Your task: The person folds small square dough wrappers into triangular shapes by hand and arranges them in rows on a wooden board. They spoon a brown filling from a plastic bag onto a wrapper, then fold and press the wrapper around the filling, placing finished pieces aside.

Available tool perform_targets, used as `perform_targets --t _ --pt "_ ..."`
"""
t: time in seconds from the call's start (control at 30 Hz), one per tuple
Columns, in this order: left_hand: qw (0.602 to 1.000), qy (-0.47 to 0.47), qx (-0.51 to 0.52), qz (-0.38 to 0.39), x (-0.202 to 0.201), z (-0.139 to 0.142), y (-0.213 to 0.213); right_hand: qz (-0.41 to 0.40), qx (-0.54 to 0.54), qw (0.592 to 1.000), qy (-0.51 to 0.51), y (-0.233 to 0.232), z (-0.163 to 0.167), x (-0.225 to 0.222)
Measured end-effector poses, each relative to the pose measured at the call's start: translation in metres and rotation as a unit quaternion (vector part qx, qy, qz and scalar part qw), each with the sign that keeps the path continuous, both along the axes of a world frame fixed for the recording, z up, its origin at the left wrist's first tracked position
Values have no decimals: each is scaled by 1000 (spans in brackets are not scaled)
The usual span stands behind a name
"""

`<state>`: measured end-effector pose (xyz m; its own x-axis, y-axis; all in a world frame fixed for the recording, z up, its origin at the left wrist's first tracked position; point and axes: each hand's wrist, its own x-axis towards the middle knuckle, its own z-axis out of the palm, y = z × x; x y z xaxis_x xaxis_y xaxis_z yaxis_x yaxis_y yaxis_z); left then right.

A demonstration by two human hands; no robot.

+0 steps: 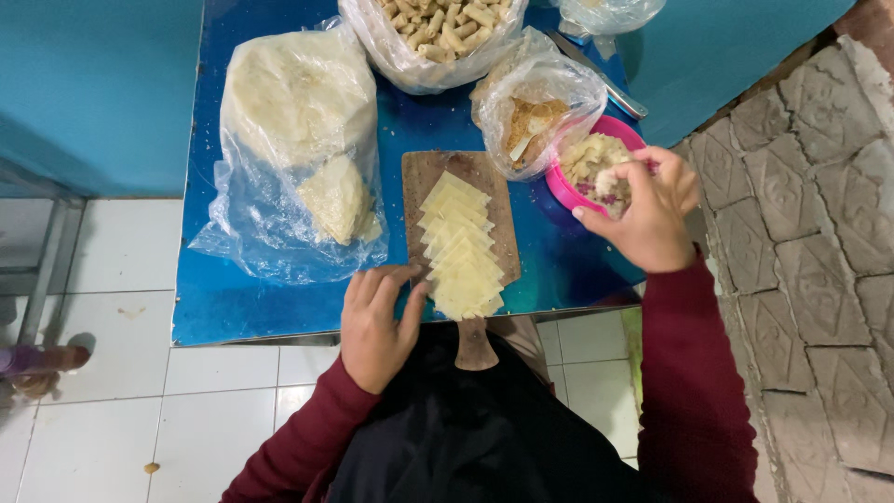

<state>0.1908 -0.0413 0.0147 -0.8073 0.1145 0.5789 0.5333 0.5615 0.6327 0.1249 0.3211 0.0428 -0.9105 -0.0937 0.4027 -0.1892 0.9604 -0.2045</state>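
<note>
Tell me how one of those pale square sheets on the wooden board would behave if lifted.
Each sheet looks thin, so it would probably droop and be light. They overlap in a row on the wooden board, so neighbours may cling or drag along. Thin edges suggest easy tearing.

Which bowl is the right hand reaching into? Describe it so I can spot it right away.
On the blue table, look right of the wooden board of overlapping pastry squares. The pink bowl sits at the table's right edge under the right hand, the only pink, rigid container among clear plastic bags.
</note>
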Motion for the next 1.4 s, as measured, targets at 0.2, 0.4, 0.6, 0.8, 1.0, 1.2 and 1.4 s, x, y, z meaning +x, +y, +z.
perform_targets --t 0.2,0.4,0.6,0.8,1.0,1.2,1.4 --pt "997 -10 -74 20 -8 1 21 204 -82 975 -24 -54 18 24" --pt "978 -40 -204 26 -21 -10 38 246 -43 968 -19 -105 6 38" --pt "970 -38 -240 27 -23 -23 37 204 130 968 59 -121 -15 50" --pt "970 -37 -239 31 -23 -27 37 183 257 946 71 -106 -7 59" --pt "970 -37 -240 30 -23 -25 38 223 213 948 83 -105 -10 52" --pt "968 -30 -246 35 -24 -30 40 234 271 928 104 -104 -27 38" --pt "965 -32 -257 37 -23 -29 41 199 333 914 117 -101 -25 14"
